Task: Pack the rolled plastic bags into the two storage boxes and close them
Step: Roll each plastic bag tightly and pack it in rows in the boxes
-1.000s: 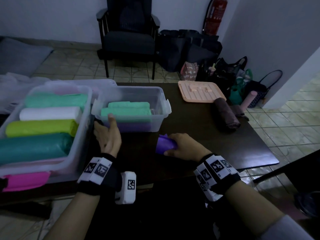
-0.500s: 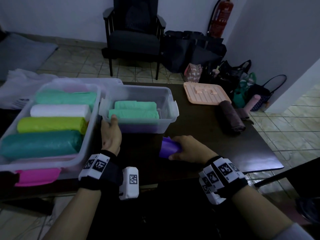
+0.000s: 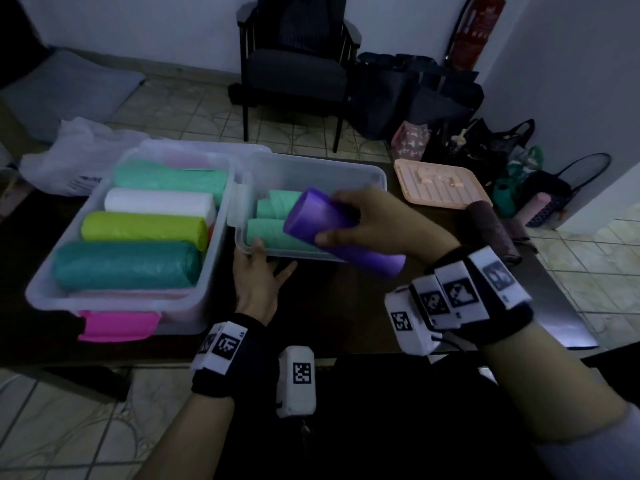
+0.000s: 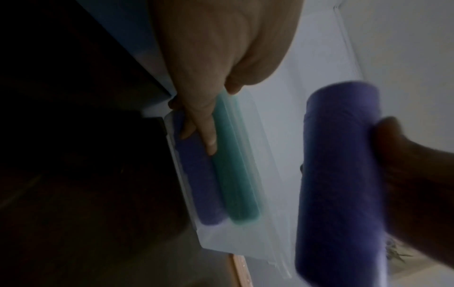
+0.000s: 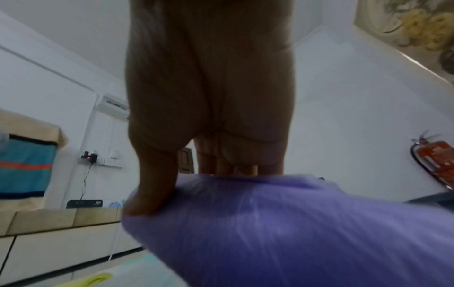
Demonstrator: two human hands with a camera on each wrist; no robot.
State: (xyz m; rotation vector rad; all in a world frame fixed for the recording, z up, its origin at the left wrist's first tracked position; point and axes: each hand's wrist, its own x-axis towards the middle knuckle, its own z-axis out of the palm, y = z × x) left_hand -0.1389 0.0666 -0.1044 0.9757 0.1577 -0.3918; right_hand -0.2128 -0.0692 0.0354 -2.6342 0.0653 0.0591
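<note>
On the dark bench, the large clear plastic storage box at your left holds teal, lime, white and mint rolls. Just to its right, the small clear plastic storage box holds mint-green rolls above a purple one. Its peach plastic lid lies apart, at far right. Your right hand grips the purple rolled plastic bag, tilted above the small box. Your left hand, fingers straight, presses that box's near left wall.

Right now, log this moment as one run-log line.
right hand: grips purple roll over small box | left hand: fingers on its near wall | lids: off
</note>
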